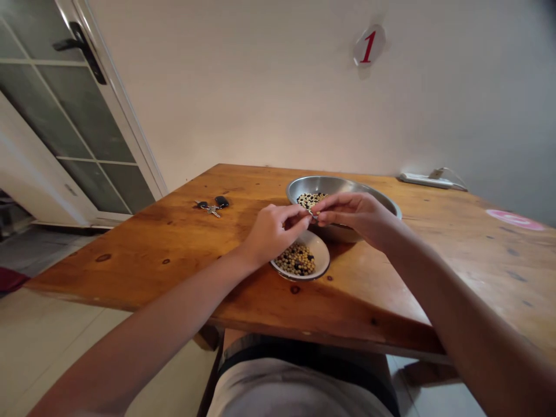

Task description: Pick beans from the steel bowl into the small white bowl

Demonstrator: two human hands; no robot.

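Nearest the lens: pale shirt (299,385), bottom centre, bare forearms (174,317) reaching in from lower left and lower right. Left hand (274,230), mid-frame: thumb and fingertips together, apparently clamped on a small bit (313,215). Right hand (364,215), right of centre: thumb and forefinger drawn together too, tips meeting the left ones at that same bit. Too small to identify; cannot tell if bean, husk or other.

Under the left hand: small white bowl (322,258), with pale and black beans (299,260) inside, partly hidden by the hand. Behind, right of centre: large metal bowl (347,186), similar mix showing at left inside it. Cannot tell if touching the small one.

On wooden table (165,237), left of centre: keys (212,209), well apart from both hands. Far edge, right: power strip (425,180). Right edge: pink sticker (515,219). Upper right of centre, on wall: red number sign (369,47).

For good handling, as judged: pinch lightly, fingertips only. Keep work above the bowls to catch drops. Steady with left, make fine moves with right. Avoid knocking the rims with wrists. Keep tips uncovered for a clear look.
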